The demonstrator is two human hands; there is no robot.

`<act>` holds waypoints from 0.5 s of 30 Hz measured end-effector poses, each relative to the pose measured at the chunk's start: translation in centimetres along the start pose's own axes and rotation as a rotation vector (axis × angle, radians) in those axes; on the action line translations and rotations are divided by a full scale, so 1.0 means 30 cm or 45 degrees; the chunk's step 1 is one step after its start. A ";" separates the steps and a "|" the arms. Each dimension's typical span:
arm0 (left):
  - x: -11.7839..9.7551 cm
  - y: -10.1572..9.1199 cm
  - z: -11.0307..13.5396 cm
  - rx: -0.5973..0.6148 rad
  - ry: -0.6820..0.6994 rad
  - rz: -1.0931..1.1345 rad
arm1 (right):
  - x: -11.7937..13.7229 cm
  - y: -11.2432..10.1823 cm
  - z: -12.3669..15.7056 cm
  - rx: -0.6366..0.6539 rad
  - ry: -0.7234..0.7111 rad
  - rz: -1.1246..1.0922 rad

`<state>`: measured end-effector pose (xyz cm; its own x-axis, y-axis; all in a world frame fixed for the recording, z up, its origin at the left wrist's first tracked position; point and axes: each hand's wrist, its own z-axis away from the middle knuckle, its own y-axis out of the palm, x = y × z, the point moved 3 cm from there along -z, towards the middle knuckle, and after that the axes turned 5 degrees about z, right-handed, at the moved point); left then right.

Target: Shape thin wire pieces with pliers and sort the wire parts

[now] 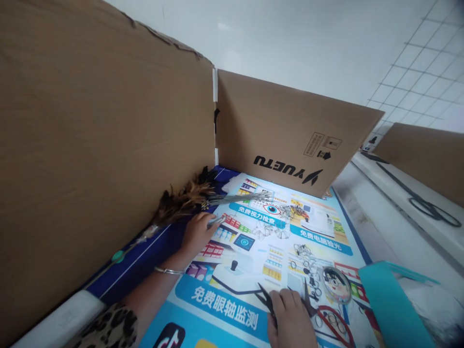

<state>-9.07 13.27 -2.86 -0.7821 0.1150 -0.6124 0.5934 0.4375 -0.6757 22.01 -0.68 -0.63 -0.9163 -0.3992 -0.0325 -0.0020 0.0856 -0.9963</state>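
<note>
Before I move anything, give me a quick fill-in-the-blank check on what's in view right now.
1. The left hand, with a small silvery item at its fingertips, has a ____ around its wrist.
2. Dark, pointed tool tips show beside the fingers of the ____ hand.
3. Brown ____ lie along the foot of the left cardboard panel.
4. The large dark letters on the far cardboard panel spell ____.

Missing words: bracelet; right; feathers; YUETU.

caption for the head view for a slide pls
Left hand near brown feathers, right hand at a dark pointed tool, over a printed sheet
</note>
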 end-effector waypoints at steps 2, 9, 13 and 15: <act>-0.001 0.015 0.001 0.034 0.034 -0.104 | -0.012 0.025 0.002 -0.018 -0.039 0.004; 0.025 0.034 0.002 0.154 0.060 -0.286 | -0.025 0.052 0.008 0.014 -0.057 -0.021; 0.023 0.034 0.004 0.161 0.097 -0.268 | -0.010 0.031 0.010 0.080 -0.002 -0.047; 0.012 0.029 0.001 0.145 0.085 -0.225 | -0.004 0.029 0.010 0.095 0.021 -0.062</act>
<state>-8.83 13.66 -3.68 -0.8844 0.1061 -0.4546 0.4609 0.3527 -0.8144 22.25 -0.83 -1.50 -0.9222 -0.3862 0.0167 -0.0173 -0.0018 -0.9998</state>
